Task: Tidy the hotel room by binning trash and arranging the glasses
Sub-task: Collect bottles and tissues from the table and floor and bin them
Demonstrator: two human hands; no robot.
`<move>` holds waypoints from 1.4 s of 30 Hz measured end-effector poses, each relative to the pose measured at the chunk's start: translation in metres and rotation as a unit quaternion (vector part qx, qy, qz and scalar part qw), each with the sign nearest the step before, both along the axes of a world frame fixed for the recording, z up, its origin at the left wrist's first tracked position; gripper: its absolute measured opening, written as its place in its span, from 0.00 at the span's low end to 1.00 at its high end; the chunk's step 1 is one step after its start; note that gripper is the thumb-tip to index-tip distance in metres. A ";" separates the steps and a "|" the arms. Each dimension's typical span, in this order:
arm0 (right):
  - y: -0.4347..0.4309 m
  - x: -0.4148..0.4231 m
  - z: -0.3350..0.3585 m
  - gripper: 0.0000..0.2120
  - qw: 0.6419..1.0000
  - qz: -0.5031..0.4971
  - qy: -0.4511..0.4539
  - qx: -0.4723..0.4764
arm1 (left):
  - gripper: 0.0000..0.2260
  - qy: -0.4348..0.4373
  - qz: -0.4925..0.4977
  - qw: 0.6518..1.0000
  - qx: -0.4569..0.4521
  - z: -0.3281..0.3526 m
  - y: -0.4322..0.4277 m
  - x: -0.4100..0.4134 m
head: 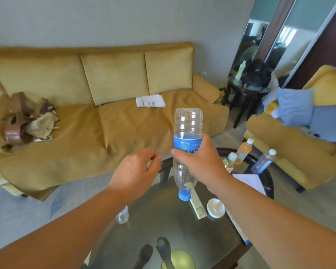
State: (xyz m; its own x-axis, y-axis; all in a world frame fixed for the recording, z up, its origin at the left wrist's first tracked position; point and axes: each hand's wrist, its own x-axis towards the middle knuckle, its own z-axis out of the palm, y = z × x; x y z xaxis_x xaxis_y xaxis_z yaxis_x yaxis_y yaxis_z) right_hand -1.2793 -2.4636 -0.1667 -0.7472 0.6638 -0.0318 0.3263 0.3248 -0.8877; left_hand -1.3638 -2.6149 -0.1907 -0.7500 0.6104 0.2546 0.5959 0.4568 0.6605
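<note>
Head view: right hand (198, 160) grips the bottle (188, 123) vertical, cap down; left hand (136, 169), loosely curled and empty, hangs just left of it.

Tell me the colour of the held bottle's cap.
Blue. The head view shows the cap, low on the bottle.

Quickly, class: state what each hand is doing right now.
Left hand: open, fingers loosely curled, nothing visible in it.
Right hand: closed around the upside-down plastic bottle.
</note>
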 end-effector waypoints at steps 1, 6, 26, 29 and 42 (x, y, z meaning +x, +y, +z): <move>-0.001 0.005 0.012 0.26 1.000 0.003 0.010 0.000 | 0.09 0.013 -0.001 1.000 0.000 0.012 0.001 0.003; -0.003 0.026 0.065 0.25 0.998 0.006 0.063 0.021 | 0.10 0.068 -0.022 0.997 0.014 0.064 0.003 0.013; -0.106 0.080 0.147 0.29 0.969 -0.188 0.112 0.112 | 0.11 0.155 -0.258 0.947 0.111 0.149 -0.039 0.014; -0.121 0.113 0.152 0.27 0.956 -0.245 0.112 0.115 | 0.11 0.147 -0.310 0.931 0.124 0.153 -0.034 0.032; -0.233 0.343 0.177 0.26 0.842 -0.512 0.066 0.156 | 0.12 0.125 -0.545 0.807 0.190 0.182 -0.037 0.248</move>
